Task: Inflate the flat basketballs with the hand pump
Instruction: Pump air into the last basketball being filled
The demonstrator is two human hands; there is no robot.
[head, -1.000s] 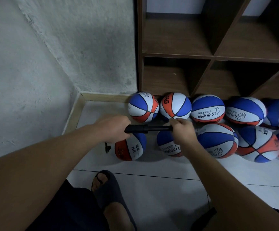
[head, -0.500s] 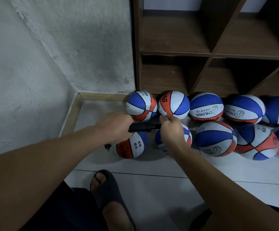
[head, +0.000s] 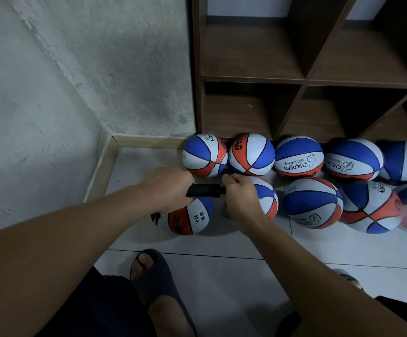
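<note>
Both hands clamp the black pump point(head: 206, 190) (left hand point(head: 171, 188), right hand point(head: 240, 194)) above the floor's basketballs point(head: 190, 218).

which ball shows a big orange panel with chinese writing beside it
The basketball under the left hand, at the front row's left end; its white panel carries two columns of characters, unlike the others' CHILDREN print.

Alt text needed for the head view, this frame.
Two hands work a black hand pump over a basketball on a tiled floor: left hand grips the barrel, right hand the handle end. More red, white and blue balls line a wooden shelf.
</note>
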